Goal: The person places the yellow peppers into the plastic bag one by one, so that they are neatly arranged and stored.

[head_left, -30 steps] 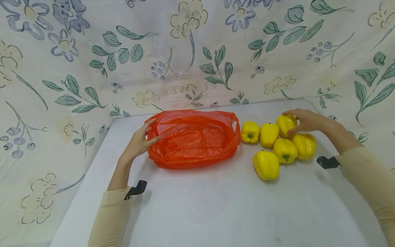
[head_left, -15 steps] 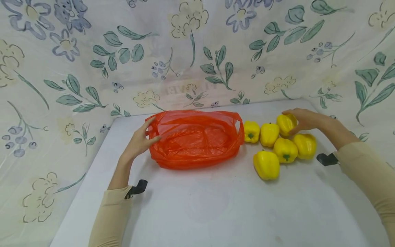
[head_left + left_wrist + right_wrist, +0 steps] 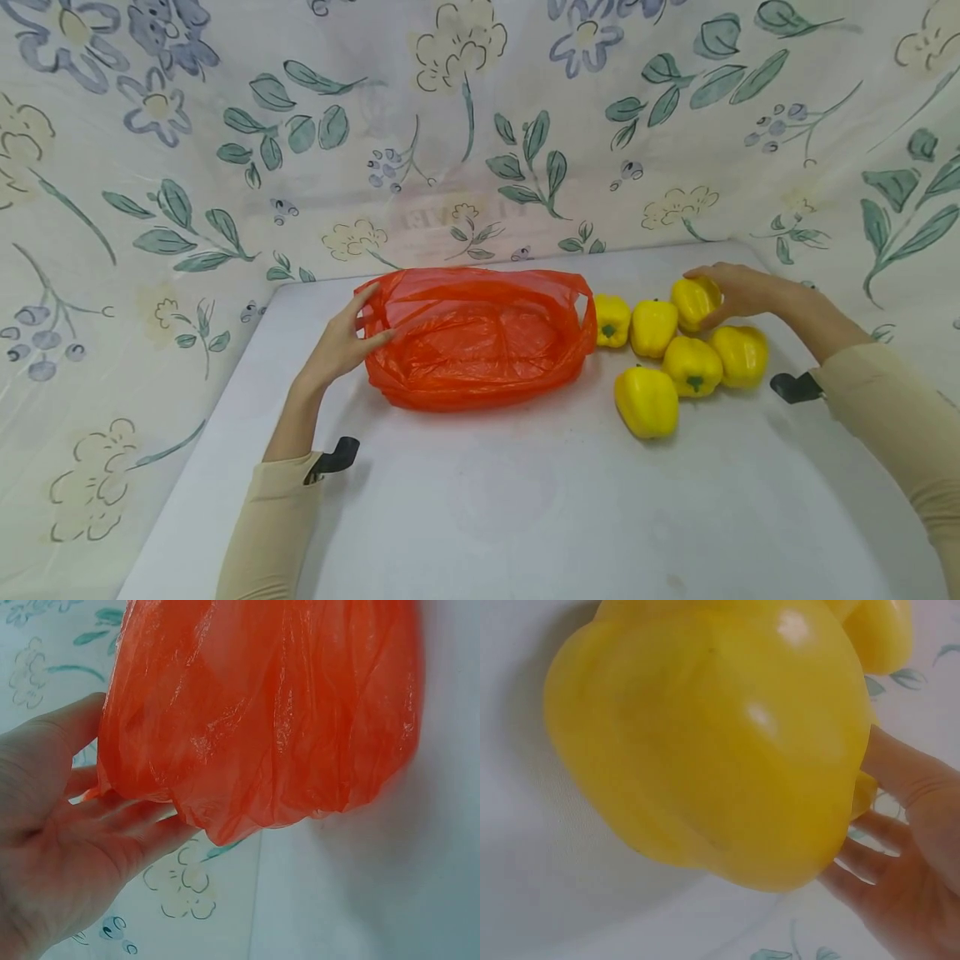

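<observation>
A red translucent plastic bag [image 3: 480, 342] lies with its mouth spread at the table's middle. My left hand [image 3: 337, 340] holds its left side near the handle, thumb in front and fingers reaching behind the film; in the left wrist view some fingers [image 3: 161, 838] are partly covered by the bag. On the right, my right hand [image 3: 738, 292] grips the rearmost yellow bell pepper [image 3: 693, 302] from its right side, thumb low and fingers over the top. In the right wrist view a large yellow bell pepper [image 3: 705, 742] hides part of that hand.
Several other yellow bell peppers cluster close by: one pepper [image 3: 647, 402] lies at the front, another pepper [image 3: 738, 357] at the right. The leftmost pepper [image 3: 613, 321] is partly behind the bag's right edge. A floral sheet [image 3: 450, 125] hangs behind the white table [image 3: 510, 500].
The bag's right edge has shifted slightly rightward, covering part of the leftmost bell pepper. Both hands have stayed almost where they were, the right one still on its pepper.
</observation>
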Demonstrator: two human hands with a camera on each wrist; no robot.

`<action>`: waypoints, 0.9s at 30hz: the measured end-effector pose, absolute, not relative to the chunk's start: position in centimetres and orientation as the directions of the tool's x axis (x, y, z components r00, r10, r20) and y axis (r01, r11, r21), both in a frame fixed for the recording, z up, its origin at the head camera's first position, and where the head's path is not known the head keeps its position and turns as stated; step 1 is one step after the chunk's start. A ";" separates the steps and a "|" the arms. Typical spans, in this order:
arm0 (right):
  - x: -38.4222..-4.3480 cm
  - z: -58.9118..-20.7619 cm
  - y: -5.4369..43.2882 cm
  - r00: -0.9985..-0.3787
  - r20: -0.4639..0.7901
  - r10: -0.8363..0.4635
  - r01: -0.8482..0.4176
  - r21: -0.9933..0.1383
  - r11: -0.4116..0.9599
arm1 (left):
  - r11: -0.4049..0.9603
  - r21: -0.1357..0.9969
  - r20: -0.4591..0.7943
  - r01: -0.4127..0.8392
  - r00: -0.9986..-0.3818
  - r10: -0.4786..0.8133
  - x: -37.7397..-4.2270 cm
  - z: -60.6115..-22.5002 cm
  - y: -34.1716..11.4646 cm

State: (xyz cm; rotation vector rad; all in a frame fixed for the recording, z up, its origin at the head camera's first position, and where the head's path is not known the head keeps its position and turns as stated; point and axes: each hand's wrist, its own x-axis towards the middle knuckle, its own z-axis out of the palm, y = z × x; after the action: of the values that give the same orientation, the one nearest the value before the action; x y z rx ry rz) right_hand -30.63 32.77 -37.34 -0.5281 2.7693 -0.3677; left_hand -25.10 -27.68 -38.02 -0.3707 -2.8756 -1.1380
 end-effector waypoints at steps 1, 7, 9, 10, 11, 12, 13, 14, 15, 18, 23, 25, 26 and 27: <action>-30.6 -37.3 32.8 -0.888 -0.237 -0.394 -0.318 -0.302 0.899 | 0.703 0.673 0.113 0.230 -0.971 0.211 -25.1 -38.0 -27.7; -30.5 -37.4 32.9 -0.891 -0.210 -0.402 -0.332 -0.303 0.893 | 0.700 0.673 0.117 0.238 -0.969 0.217 -24.9 -38.0 -27.7; -30.5 -37.4 32.9 -0.894 -0.203 -0.400 -0.329 -0.309 0.893 | 0.699 0.675 0.116 0.237 -0.969 0.216 -24.8 -38.0 -27.7; -30.5 -37.3 32.9 -0.896 -0.197 -0.398 -0.328 -0.312 0.892 | 0.697 0.678 0.114 0.235 -0.970 0.216 -24.8 -38.0 -27.7; -30.6 -37.2 32.9 -0.897 -0.194 -0.396 -0.325 -0.316 0.891 | 0.694 0.681 0.113 0.234 -0.970 0.217 -24.7 -38.0 -27.7; -30.6 -37.1 32.9 -0.899 -0.189 -0.394 -0.324 -0.318 0.891 | 0.692 0.683 0.113 0.234 -0.970 0.217 -24.7 -38.0 -27.7; -30.6 -37.0 32.9 -0.901 -0.188 -0.391 -0.321 -0.318 0.892 | 0.691 0.684 0.112 0.233 -0.970 0.216 -24.7 -38.0 -27.7; -30.7 -36.8 32.8 -0.902 -0.182 -0.391 -0.323 -0.316 0.892 | 0.691 0.685 0.112 0.233 -0.970 0.216 -24.7 -38.0 -27.8; -30.7 -36.6 32.8 -0.904 -0.177 -0.390 -0.324 -0.313 0.893 | 0.689 0.686 0.111 0.232 -0.970 0.217 -24.7 -38.1 -27.8; -31.0 -36.0 32.9 -0.909 -0.174 -0.380 -0.317 -0.304 0.898 | 0.683 0.691 0.114 0.236 -0.969 0.219 -24.8 -38.2 -27.8; -31.4 -34.9 32.9 -0.922 -0.157 -0.353 -0.297 -0.296 0.908 | 0.673 0.696 0.128 0.252 -0.965 0.230 -25.0 -38.3 -27.8; -31.5 -34.6 32.9 -0.928 -0.153 -0.338 -0.284 -0.293 0.913 | 0.671 0.695 0.131 0.258 -0.963 0.235 -25.0 -38.3 -27.8; -31.5 -34.4 32.9 -0.930 -0.152 -0.333 -0.281 -0.290 0.915 | 0.670 0.696 0.132 0.260 -0.963 0.237 -25.0 -38.3 -27.8; -31.5 -34.3 32.8 -0.932 -0.150 -0.329 -0.276 -0.291 0.916 | 0.670 0.696 0.131 0.259 -0.963 0.237 -25.0 -38.3 -27.8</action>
State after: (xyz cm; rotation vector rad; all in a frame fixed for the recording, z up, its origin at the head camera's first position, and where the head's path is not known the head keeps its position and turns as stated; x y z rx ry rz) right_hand -31.50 32.82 -34.29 -0.4591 2.8812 -0.3958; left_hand -25.04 -27.82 -38.28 -0.4227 -2.8435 -1.1918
